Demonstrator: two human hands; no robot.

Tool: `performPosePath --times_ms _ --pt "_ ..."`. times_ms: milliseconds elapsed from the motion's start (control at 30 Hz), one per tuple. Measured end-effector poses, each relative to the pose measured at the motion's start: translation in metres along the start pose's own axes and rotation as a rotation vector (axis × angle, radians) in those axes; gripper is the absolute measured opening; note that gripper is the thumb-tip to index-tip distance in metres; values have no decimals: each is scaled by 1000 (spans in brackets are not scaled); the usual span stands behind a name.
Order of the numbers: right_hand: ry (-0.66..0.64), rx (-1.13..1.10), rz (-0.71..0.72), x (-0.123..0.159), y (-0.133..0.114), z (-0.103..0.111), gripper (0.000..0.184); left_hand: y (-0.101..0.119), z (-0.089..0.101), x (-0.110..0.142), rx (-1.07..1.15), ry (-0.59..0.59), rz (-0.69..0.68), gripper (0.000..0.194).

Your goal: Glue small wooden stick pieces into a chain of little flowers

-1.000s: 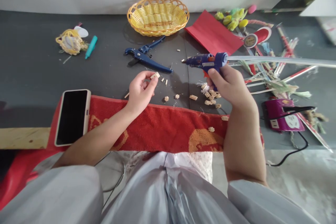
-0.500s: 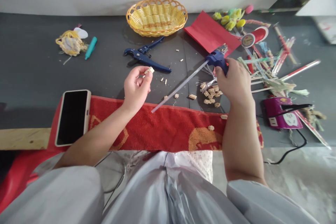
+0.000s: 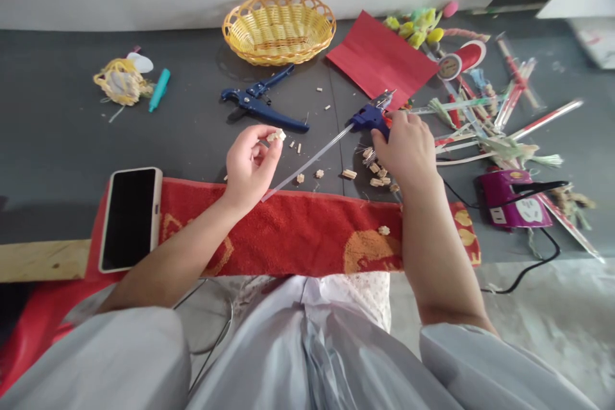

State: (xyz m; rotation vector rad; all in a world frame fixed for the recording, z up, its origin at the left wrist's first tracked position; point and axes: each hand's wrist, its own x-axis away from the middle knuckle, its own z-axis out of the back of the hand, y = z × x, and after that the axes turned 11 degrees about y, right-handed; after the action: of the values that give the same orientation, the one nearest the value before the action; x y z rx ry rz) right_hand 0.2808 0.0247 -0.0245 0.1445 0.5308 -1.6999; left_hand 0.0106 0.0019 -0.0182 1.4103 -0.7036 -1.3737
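Note:
Between the thumb and fingers of my left hand (image 3: pixel 254 163) is a small pale bundle of short sticks (image 3: pixel 276 136). My right hand (image 3: pixel 408 144) is wrapped around the handle of a blue hot glue gun (image 3: pixel 369 118). A long clear glue stick (image 3: pixel 312 159) sticks out of its back, slanting down to the left towards my left wrist. The gun's nozzle points up and away from me. Several similar stick bundles (image 3: pixel 379 180) lie under and beside my right hand, partly hidden by it. A blue pair of cutters (image 3: pixel 264 109) lies spread beyond my left hand.
A yellow woven basket (image 3: pixel 281 29) stands at the back beside red paper (image 3: pixel 369 57). Ribbon and straw pieces crowd the right, near a purple power socket block (image 3: pixel 516 202) with a black cable. A red towel (image 3: pixel 298 237) lines the front edge; a phone (image 3: pixel 131 220) lies left.
My right hand has moved left with the glue gun, bringing it nearer to my left hand. My left hand stays almost in place, still pinching the stick bundle.

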Motion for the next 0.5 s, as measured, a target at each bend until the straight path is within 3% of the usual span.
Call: performPosePath --times_ms 100,233,333,500 --pt "23 -45 68 1 -8 17 26 -2 -1 3 -22 -27 -14 33" --pt "-274 -359 352 11 -29 33 13 -2 -2 5 -58 -79 -22 31" --pt "-417 -397 474 19 -43 30 16 -2 -3 6 -74 -127 -20 30" --pt "-464 -368 540 23 -50 17 17 -2 -4 8 -80 -169 -17 24"
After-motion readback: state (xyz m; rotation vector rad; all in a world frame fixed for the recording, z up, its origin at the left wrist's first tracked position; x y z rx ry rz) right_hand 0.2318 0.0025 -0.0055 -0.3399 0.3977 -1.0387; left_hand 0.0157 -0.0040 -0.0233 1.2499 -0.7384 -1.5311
